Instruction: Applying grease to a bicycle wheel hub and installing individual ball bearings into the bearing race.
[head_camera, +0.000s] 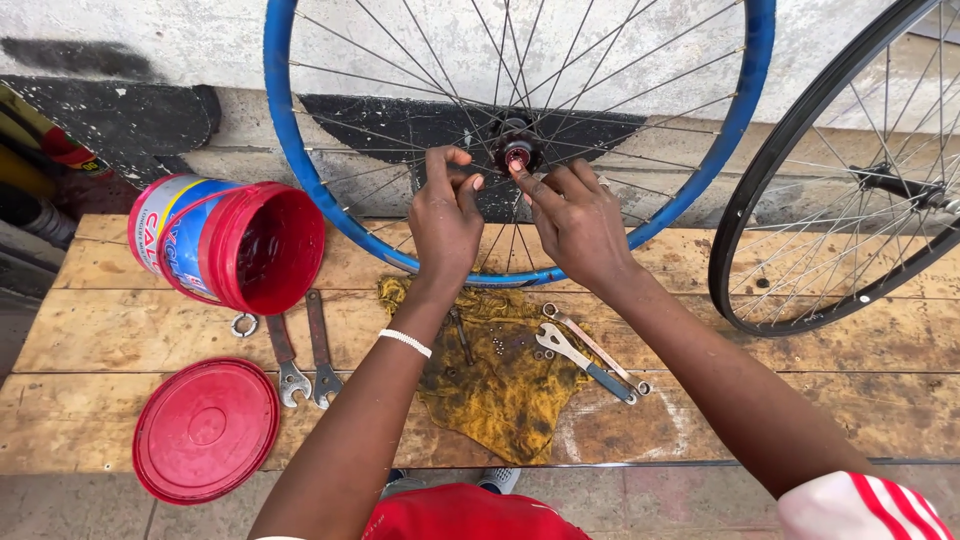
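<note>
Above wooden plank tabletop (150, 340): left hand (445, 222) and right hand (577, 222), fingers (527, 185) pinched at red-capped hub (516, 152) of blue-rimmed spoked wheel (300, 160); grip contents indiscernible.

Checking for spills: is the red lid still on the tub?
No, the red lid lies flat on the wooden bench, apart from the open tub tipped on its side.

Red tub (232, 243) on side, left bench; blue/white/yellow label (165, 215).
</note>
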